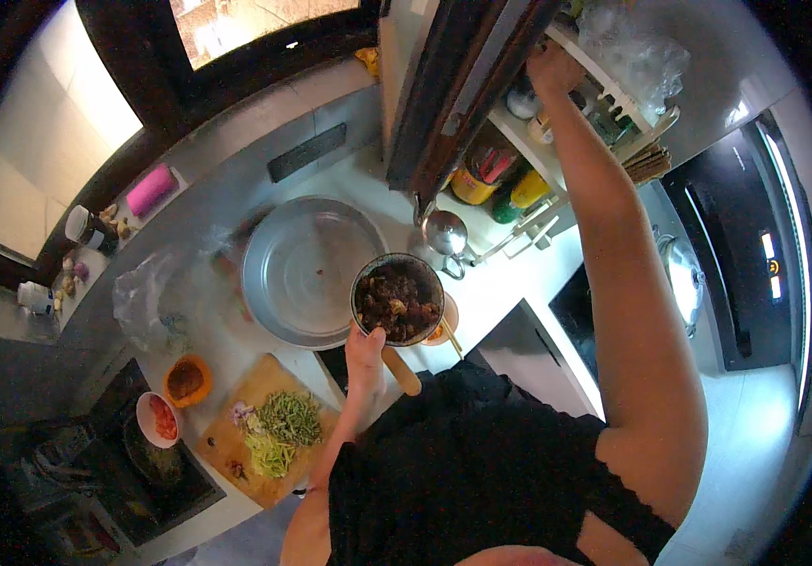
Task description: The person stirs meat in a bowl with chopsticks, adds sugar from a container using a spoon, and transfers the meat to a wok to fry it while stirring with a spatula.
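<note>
My left hand grips the rim of a dark speckled bowl filled with dark brown chunky food. Below the bowl a wooden handle sticks out; what it belongs to is hidden. Partly behind the bowl are an orange-toned bowl and a pair of chopsticks. My right hand reaches up to the top of a white shelf rack, among jars; its fingers are too hidden to tell whether they hold anything. A wide metal basin stands beside the bowl.
A wooden cutting board bears chopped green vegetables. Near it are an orange bowl, a white bowl of red pieces and a stove. A metal pot stands by the rack. A lidded pot is at right.
</note>
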Tool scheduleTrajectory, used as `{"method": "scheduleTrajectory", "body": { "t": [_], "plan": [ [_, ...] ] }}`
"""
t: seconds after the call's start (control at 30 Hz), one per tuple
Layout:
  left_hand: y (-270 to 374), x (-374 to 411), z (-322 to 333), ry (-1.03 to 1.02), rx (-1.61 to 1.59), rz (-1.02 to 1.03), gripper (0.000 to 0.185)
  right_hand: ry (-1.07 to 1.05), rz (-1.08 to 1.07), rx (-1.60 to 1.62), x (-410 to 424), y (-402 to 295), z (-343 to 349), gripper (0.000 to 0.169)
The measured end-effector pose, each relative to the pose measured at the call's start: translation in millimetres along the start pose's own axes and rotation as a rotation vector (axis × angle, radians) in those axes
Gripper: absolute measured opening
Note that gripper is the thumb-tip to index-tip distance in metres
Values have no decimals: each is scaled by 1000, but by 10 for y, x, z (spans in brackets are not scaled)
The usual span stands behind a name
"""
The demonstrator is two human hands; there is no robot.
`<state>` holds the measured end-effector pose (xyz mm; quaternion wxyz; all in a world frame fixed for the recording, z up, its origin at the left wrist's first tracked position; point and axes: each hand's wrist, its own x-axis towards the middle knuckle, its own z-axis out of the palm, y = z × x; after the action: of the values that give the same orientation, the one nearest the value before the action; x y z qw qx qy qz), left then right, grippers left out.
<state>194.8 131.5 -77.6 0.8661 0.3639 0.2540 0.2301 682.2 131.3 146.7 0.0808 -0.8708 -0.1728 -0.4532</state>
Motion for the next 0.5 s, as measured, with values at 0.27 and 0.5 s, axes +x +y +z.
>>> {"method": "scheduleTrajectory", "body": {
  "t": [0.27,0.5],
  "plan": [
    [62,-49,94,-36,-48,79,50,-127,-32,148,13,96,-141,23],
    [57,-77,115,-29,-19,81,49,10,-233,74,2,147,-160,28]
  ]
}}
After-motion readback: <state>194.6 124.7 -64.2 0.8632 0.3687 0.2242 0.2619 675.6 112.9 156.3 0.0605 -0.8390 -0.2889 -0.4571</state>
